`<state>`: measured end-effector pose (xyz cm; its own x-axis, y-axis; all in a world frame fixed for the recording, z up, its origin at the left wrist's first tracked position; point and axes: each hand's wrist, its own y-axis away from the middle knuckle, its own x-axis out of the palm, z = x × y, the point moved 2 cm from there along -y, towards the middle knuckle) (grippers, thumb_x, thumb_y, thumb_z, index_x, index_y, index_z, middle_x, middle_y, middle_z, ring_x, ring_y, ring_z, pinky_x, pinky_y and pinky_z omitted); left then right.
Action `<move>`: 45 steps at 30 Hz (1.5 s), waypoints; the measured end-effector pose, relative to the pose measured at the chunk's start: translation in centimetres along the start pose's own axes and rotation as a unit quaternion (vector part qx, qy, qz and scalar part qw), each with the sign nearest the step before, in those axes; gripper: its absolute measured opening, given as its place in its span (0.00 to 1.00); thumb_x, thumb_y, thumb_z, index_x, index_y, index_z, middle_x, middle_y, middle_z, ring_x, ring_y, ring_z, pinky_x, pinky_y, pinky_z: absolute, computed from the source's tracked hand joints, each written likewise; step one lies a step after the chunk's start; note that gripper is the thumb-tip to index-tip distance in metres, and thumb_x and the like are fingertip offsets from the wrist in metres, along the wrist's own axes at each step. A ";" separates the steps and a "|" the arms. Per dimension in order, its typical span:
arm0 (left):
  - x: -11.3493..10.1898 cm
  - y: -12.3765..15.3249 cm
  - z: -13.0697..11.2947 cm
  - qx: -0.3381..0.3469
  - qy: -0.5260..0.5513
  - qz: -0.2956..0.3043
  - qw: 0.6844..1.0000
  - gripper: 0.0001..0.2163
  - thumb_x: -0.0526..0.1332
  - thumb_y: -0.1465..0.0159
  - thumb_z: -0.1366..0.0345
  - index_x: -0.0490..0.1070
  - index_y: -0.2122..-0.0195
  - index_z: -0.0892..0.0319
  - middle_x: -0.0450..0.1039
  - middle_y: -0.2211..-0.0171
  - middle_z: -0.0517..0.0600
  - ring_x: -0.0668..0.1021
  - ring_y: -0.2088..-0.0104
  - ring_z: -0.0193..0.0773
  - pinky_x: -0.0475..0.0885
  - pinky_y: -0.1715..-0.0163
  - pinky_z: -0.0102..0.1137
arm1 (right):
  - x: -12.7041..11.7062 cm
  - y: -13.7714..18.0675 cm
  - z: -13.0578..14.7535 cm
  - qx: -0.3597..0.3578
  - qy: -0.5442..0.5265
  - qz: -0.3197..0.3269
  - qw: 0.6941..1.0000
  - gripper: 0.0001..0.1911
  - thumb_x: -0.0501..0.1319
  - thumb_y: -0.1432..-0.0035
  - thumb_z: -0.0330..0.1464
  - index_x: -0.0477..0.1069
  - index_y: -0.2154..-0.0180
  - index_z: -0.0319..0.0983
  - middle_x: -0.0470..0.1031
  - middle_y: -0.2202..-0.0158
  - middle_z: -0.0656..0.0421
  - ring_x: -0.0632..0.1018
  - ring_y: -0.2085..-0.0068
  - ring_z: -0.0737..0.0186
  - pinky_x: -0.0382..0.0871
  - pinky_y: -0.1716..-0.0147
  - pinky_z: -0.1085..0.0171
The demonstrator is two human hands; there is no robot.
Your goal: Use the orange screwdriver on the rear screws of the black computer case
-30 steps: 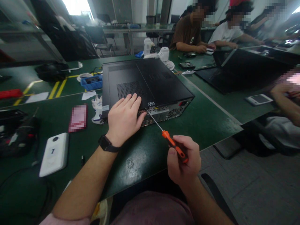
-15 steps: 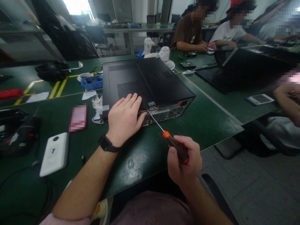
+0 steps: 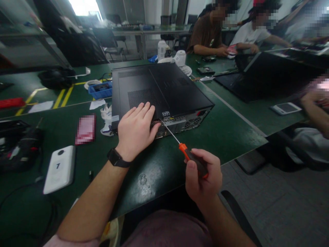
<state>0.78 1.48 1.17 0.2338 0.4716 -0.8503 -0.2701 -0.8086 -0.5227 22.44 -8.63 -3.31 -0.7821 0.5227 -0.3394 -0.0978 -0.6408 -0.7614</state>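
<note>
The black desktop computer case (image 3: pixel 164 89) lies on the green table (image 3: pixel 231 133) with its cover on, the left hand (image 3: pixel 136 132) flat and open on its near edge, while the right hand (image 3: pixel 203 178) grips a screwdriver (image 3: pixel 183 148) whose tip meets the rear edge, so the unscrewing looks unfinished.

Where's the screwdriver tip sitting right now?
Head view, centre: the screwdriver in the right hand has its tip on the rear edge of the computer case, beside the left hand.
</note>
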 end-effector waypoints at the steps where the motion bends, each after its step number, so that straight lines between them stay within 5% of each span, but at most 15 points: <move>1: 0.0 0.0 0.0 0.001 -0.001 -0.001 1.000 0.25 0.60 0.23 0.59 0.73 0.29 0.65 0.74 0.28 0.65 0.76 0.27 0.60 0.70 0.27 0.55 | 0.0 -0.2 0.1 -0.009 -0.006 0.002 1.000 0.17 0.65 0.32 0.29 0.73 0.43 0.42 0.84 0.58 0.56 0.86 0.66 0.59 0.85 0.67 0.59; 6: 0.0 0.1 0.0 0.006 -0.012 -0.002 1.000 0.25 0.60 0.23 0.58 0.73 0.30 0.67 0.74 0.28 0.66 0.76 0.28 0.61 0.71 0.28 0.54 | 0.2 -0.7 0.6 -0.040 -0.020 -0.003 0.999 0.18 0.64 0.35 0.26 0.73 0.44 0.42 0.82 0.60 0.57 0.86 0.64 0.58 0.86 0.65 0.59; 13: -0.1 0.0 0.0 0.007 -0.010 -0.002 1.000 0.25 0.59 0.23 0.59 0.73 0.30 0.67 0.74 0.28 0.67 0.76 0.27 0.61 0.71 0.28 0.54 | 0.1 0.2 0.0 0.011 0.021 -0.023 0.999 0.10 0.65 0.28 0.31 0.76 0.47 0.43 0.86 0.62 0.59 0.86 0.70 0.61 0.85 0.68 0.62; 25: 0.0 0.0 0.0 0.001 -0.010 -0.001 1.000 0.25 0.61 0.24 0.58 0.74 0.30 0.65 0.74 0.28 0.65 0.76 0.27 0.60 0.71 0.28 0.53 | 0.2 -0.6 0.4 -0.036 -0.056 0.009 0.998 0.20 0.65 0.35 0.25 0.73 0.43 0.40 0.82 0.57 0.54 0.86 0.63 0.58 0.85 0.66 0.59; 36: 0.1 0.0 0.1 0.002 0.001 0.002 1.000 0.26 0.62 0.24 0.59 0.73 0.29 0.64 0.74 0.28 0.65 0.76 0.27 0.61 0.70 0.27 0.54 | 0.1 0.4 -0.4 0.010 -0.004 -0.022 1.000 0.11 0.65 0.27 0.33 0.76 0.45 0.43 0.85 0.62 0.58 0.86 0.70 0.60 0.85 0.68 0.60; 45: 0.0 0.0 0.0 0.001 -0.005 0.000 1.000 0.25 0.61 0.24 0.59 0.73 0.29 0.66 0.74 0.28 0.65 0.76 0.27 0.61 0.70 0.27 0.53 | 0.4 -0.7 0.2 -0.049 -0.075 -0.002 0.996 0.20 0.64 0.35 0.26 0.73 0.42 0.40 0.81 0.55 0.53 0.85 0.60 0.56 0.85 0.62 0.56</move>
<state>0.75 1.48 1.12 0.2234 0.4747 -0.8513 -0.2727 -0.8081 -0.5222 22.06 -8.11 -2.84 -0.8654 0.4305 -0.2563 -0.0459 -0.5776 -0.8150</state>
